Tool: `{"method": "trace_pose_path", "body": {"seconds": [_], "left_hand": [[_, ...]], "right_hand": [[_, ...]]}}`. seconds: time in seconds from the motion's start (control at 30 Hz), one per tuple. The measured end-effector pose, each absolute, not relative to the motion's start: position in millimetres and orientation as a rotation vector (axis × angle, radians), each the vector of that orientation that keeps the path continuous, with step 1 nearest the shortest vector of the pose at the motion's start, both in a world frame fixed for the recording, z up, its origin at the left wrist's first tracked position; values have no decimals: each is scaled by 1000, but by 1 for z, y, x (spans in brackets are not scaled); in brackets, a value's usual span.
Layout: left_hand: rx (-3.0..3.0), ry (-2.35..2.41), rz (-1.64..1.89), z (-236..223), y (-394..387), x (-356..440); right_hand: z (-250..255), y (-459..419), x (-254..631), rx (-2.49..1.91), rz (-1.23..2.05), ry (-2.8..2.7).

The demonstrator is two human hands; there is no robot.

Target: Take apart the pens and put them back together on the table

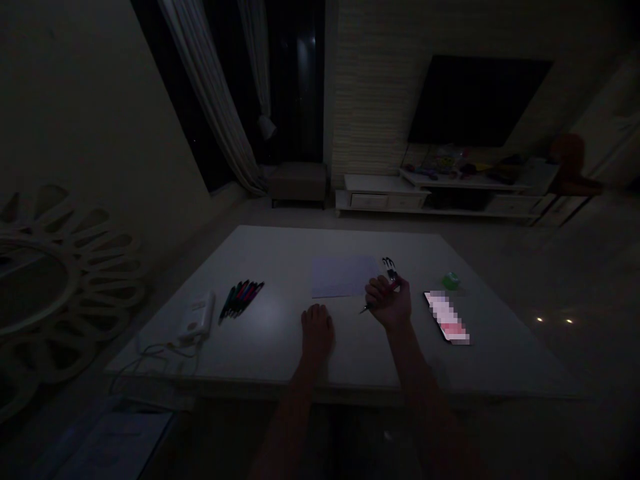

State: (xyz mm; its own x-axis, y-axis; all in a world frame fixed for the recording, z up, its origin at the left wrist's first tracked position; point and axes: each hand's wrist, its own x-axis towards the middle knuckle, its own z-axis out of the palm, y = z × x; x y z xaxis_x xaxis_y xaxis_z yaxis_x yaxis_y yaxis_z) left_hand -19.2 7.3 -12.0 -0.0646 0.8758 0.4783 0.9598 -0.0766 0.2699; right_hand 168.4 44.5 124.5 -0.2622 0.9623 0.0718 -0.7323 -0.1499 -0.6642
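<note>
Left hand (317, 331) is resting palm-down and open on a white table (273, 257), gripping nothing. Right hand (388, 303) is closing in a fist around a dark pen (366, 309), which is slanting across the palm and sticking out on both sides, just near a sheet of paper (344, 277). Further left, a bundle of colored pens (243, 299) is lying beside a white power strip (197, 315). To the right, a smartphone (447, 317) is lying near a green object (451, 281).
</note>
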Motion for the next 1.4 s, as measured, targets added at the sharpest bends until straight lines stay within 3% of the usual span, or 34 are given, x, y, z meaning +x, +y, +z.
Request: {"method": "trace_pose_path", "body": {"seconds": [0.67, 1.4], "left_hand": [[-2062, -2088, -638, 1, 4, -16], [-2069, -2098, -644, 2, 3, -14]], "right_hand": [[133, 60, 151, -179, 2089, -521], [112, 48, 148, -171, 2114, -474]]}}
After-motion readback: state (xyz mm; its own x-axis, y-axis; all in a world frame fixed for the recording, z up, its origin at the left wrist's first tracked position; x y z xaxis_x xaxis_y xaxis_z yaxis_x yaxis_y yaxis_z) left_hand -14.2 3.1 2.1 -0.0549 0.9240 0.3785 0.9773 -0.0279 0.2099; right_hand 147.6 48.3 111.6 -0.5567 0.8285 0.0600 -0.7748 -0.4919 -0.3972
